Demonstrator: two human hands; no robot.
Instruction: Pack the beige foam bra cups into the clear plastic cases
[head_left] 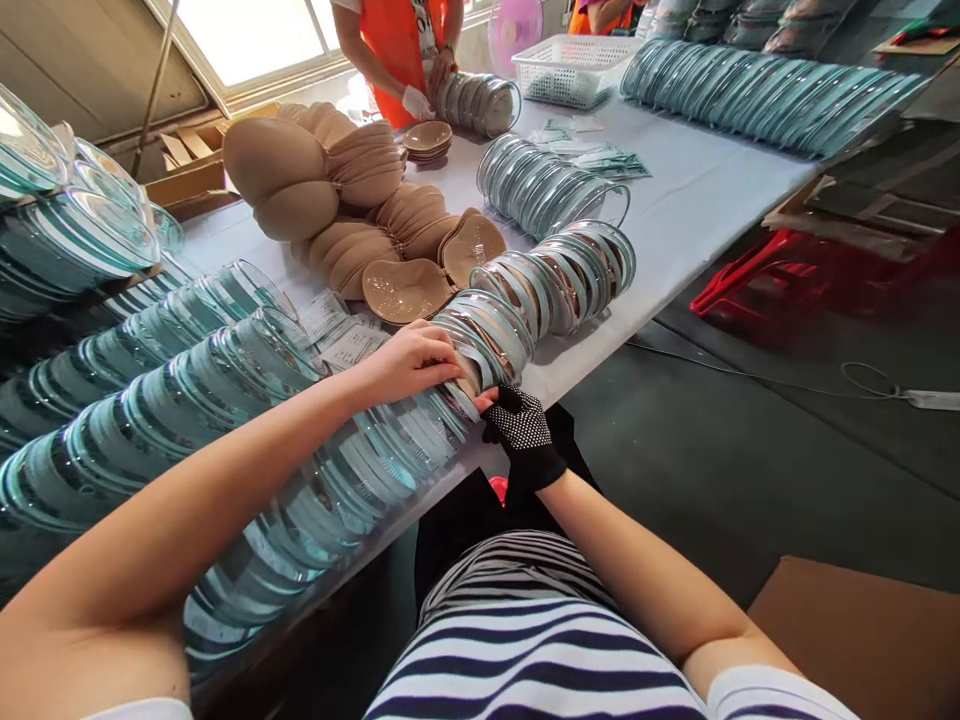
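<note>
My bare left hand (pixel 412 362) rests on top of a long row of clear plastic packs (pixel 330 480) that lies along the table's front edge. My right hand (pixel 517 425), in a black dotted glove, presses against the same row from the near side at the table edge. Both hands meet where the empty teal-tinted packs join packs that hold tan cups (pixel 491 335). Loose tan bra cups (pixel 405 290) lie just beyond my hands.
Several more pack rows (pixel 187 370) fill the left of the white table (pixel 690 210); others (pixel 765 95) lie far right. Paper slips (pixel 337 330) sit near my hands. A person in orange (pixel 397 50) handles packs at the far end beside a white basket (pixel 574 65). Red crates (pixel 780 275) stand on the floor.
</note>
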